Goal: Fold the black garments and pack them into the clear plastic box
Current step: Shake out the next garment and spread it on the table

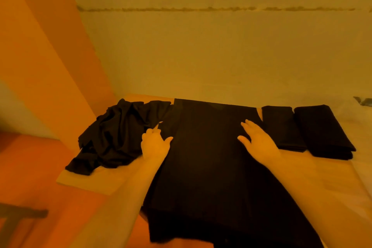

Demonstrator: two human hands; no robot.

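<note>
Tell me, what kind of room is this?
Probably a plain room at home used for folding laundry; hard to be sure. A bare wall stands behind a table with a crumpled black pile, a spread garment and two folded garments.

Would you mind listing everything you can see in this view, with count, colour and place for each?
Spread garment: one, black, laid flat in the middle of the table, its near end hanging over the front edge.
Crumpled garments: a loose heap, black, on the table's left part; how many I cannot tell.
Folded garments: two, black, side by side on the table's right part, one nearer the middle and one further right.
Table: one, light wood tone, against the wall.
Wall: plain, with a horizontal seam high up.
Small grey object: one, at the far right edge, too cut off to identify.
Left hand: pinches the spread garment's left edge.
Right hand: lies flat, fingers straight, on the spread garment's right part.
</note>
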